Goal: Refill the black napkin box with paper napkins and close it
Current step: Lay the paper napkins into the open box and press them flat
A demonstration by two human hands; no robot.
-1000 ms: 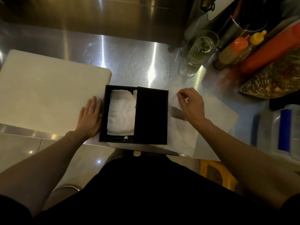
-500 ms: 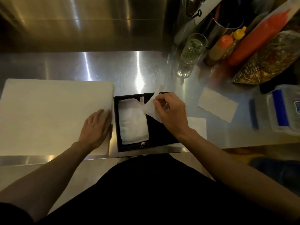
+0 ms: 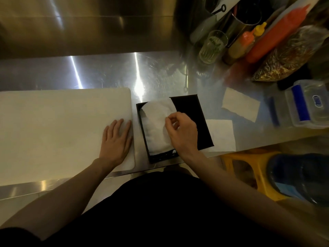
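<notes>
The black napkin box (image 3: pixel 143 130) lies open near the counter's front edge, with white napkins stacked inside. Its black lid (image 3: pixel 194 114) rests over the box's right half. My right hand (image 3: pixel 181 131) pinches a white paper napkin (image 3: pixel 158 113) and holds it over the open left half, on top of the stack. My left hand (image 3: pixel 116 141) lies flat, fingers spread, on the right edge of a white cutting board (image 3: pixel 58 129), just left of the box. Two more loose napkins lie on the counter: one (image 3: pixel 221 134) beside the box, one (image 3: pixel 240 106) farther right.
The steel counter (image 3: pixel 106 72) runs under everything. At the back right stand a glass (image 3: pixel 212 47), orange and yellow squeeze bottles (image 3: pixel 247 40), a red-orange pouch (image 3: pixel 277 32) and a bag of dried food (image 3: pixel 288 56). A clear lidded tub (image 3: pixel 309 104) sits far right; a yellow stool (image 3: pixel 249 168) stands below.
My right hand picked a napkin from the counter on the right and carried it left over the lid onto the stack in the box. My left hand stayed on the board.
</notes>
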